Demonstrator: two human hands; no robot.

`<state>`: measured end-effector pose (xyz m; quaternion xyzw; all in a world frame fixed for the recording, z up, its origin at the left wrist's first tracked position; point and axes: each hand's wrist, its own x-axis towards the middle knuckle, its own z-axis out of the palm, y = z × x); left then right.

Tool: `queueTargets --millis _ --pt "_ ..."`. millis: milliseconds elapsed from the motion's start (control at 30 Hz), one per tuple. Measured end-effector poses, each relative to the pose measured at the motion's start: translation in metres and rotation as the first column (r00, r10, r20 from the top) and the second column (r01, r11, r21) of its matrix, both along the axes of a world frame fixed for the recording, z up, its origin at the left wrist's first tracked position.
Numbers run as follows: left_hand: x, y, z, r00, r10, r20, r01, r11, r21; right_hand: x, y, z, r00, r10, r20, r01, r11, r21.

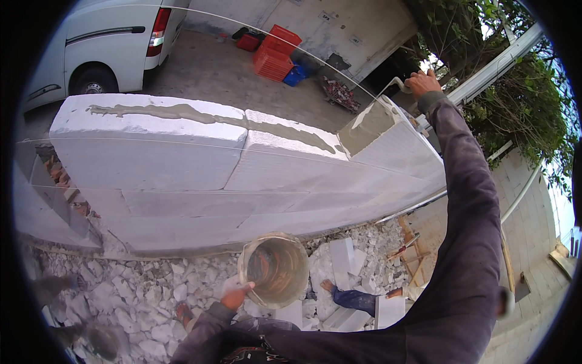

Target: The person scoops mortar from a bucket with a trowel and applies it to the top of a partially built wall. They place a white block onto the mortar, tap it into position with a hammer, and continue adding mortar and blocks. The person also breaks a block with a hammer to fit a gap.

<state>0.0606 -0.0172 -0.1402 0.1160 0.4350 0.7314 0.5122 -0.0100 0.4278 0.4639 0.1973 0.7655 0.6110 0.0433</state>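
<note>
**Bucket gripped low at left, rod-handled tool gripped high at right, over a block wall**

Left hand [235, 297]: closed on the near-left rim of the bucket [297, 270], mouth turned up. Residue coats its inside; presumably it is carried there to keep the mix within reach.

Right hand [423, 84]: arm extended, fingers closed around the grip of a tool with a bent metal rod [394, 84]. The tool's working end cannot be made out.

Just below and left of the right hand stands a raised block [403, 142], its end face smeared grey, likely as a bonding joint. Further left, mortar [182, 113] lies along the middle of the wall top, probably for bedding. The cord [267, 32] running toward the right hand would serve as a level guide.

Rubble [142, 297] lies left of the left hand.
</note>
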Motion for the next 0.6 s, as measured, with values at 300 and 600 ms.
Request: queueTargets --millis 300,600 --pt "-0.015 0.005 -0.010 0.992 -0.013 -0.127 0.009 1.000 -0.030 0.055 -0.051 0.046 0.811 -0.171 -0.559 -0.136 0.874 -0.466" --pt "-0.039 -0.007 0.000 0.986 -0.091 -0.141 0.086 0.995 -0.043 0.199 -0.233 -0.085 0.548 -0.687 -0.477 -0.696 -0.058 -0.715"
